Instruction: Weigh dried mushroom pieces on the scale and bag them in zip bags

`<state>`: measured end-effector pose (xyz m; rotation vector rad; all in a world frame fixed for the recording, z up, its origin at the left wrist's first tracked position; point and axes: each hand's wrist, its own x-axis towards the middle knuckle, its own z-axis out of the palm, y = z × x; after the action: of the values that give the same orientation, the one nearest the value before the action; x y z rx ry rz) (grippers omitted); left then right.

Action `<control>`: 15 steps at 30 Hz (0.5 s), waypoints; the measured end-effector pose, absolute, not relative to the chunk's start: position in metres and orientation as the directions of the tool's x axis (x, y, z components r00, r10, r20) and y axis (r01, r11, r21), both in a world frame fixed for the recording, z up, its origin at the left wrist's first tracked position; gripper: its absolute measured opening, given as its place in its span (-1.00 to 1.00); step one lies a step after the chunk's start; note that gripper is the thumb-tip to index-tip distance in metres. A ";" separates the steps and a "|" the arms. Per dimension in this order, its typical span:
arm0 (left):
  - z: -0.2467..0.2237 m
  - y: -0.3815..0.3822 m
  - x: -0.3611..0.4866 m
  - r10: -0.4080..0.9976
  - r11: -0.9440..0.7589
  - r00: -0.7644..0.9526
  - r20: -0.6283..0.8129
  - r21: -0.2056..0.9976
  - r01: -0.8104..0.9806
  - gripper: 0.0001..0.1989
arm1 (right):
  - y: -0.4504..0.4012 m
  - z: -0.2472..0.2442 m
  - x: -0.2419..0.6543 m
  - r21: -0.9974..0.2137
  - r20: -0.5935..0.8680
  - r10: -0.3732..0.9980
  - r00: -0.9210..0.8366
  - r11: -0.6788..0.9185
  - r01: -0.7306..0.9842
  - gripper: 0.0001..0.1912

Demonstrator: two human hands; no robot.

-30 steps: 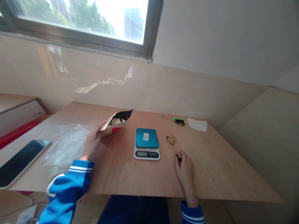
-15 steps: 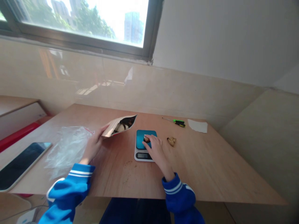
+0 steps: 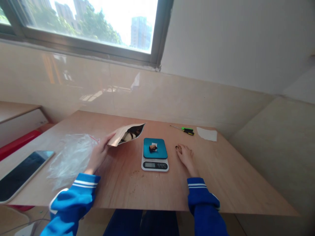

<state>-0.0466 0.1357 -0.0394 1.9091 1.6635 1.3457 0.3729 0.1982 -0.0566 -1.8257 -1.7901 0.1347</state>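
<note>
My left hand (image 3: 98,152) grips the lower left end of a kraft pouch (image 3: 118,136), tilted with its mouth facing right. Dark and pale pieces (image 3: 129,135) show inside it. Between my hands, a white kitchen scale (image 3: 143,157) with a blue top carries a dark brown shrivelled piece (image 3: 153,148) and a small white slip (image 3: 155,144). Its display digits are too small to read surely. To the right of the scale, my right hand (image 3: 186,155) has its fingers closed around a crinkled tan-brown piece (image 3: 178,149) on the tabletop, partly hidden by the fingers.
Behind my right hand lie a green-and-black screwdriver (image 3: 187,131) and a white paper scrap (image 3: 207,134). Clear plastic bags (image 3: 71,157) and a large phone or tablet (image 3: 23,173) are at the left. Brown crumbs (image 3: 135,179) dot the wooden table (image 3: 236,183).
My right hand has left the brown piece on the scale and moved right, onto the tan-brown piece on the table. My left hand and the pouch have hardly moved.
</note>
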 end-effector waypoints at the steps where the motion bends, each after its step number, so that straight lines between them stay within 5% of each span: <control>1: -0.040 0.136 -0.047 0.886 -0.301 -0.094 0.453 0.718 0.627 -0.51 | 0.200 -0.054 0.375 -0.465 0.323 0.942 0.088 0.077 0.882 -0.64; 9: -0.040 0.136 -0.048 0.881 -0.320 -0.076 0.466 0.707 0.631 -0.51 | 0.202 -0.029 0.308 -0.577 0.389 0.885 -0.256 0.450 0.682 -0.62; 15: -0.037 0.135 -0.045 0.889 -0.323 -0.053 0.454 0.705 0.632 -0.51 | 0.178 0.019 0.265 -0.627 0.529 0.823 -0.208 0.544 0.557 -0.65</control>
<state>-0.0449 0.1346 -0.0368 1.9446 1.6296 1.3153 0.2655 0.1778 0.0193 -1.1258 -1.8953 0.3775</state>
